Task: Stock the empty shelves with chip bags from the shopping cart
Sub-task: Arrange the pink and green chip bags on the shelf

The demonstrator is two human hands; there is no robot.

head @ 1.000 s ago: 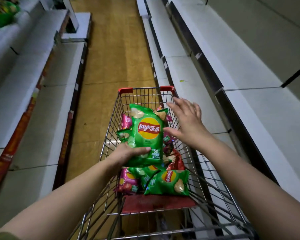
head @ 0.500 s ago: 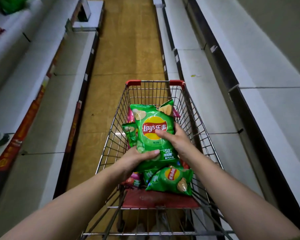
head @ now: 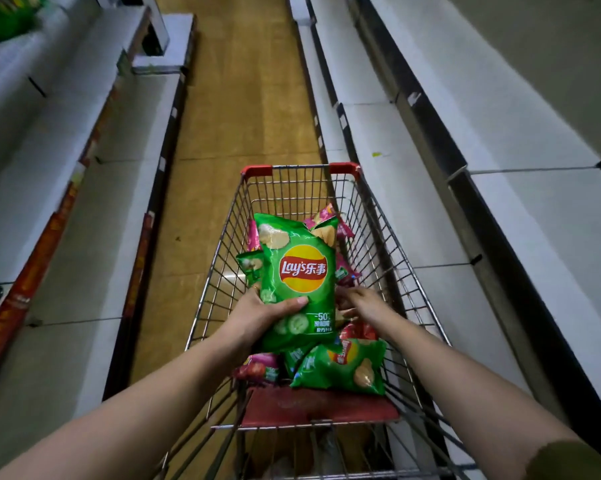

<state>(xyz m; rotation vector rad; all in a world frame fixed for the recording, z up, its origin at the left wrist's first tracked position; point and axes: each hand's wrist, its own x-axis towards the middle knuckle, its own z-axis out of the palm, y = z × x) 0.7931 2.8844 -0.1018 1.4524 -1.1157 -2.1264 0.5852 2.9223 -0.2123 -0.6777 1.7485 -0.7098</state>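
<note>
Green chip bag point(head: 300, 282) | left fingers point(head: 295, 302) clamp its lower-left edge | right fingers point(head: 347, 299) beside right edge, grip unclear

right hand point(head: 364, 303) fingertips: hidden behind green Lay's bag point(head: 299, 271) | pink bags point(head: 340, 230): mostly covered by it | shopping cart point(head: 389, 237) near end: cut off at bottom edge | green bags point(head: 8, 15) at left shelf point(head: 49, 81) far end: blurred, cropped | bag's small print: unreadable

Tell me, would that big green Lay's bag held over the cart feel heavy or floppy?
Probably light: the left hand holds the green Lay's bag upright by its lower end. It looks puffed with air, so it is likely springy rather than floppy, with chips that crush easily. Its glossy film may be slippery.
</note>
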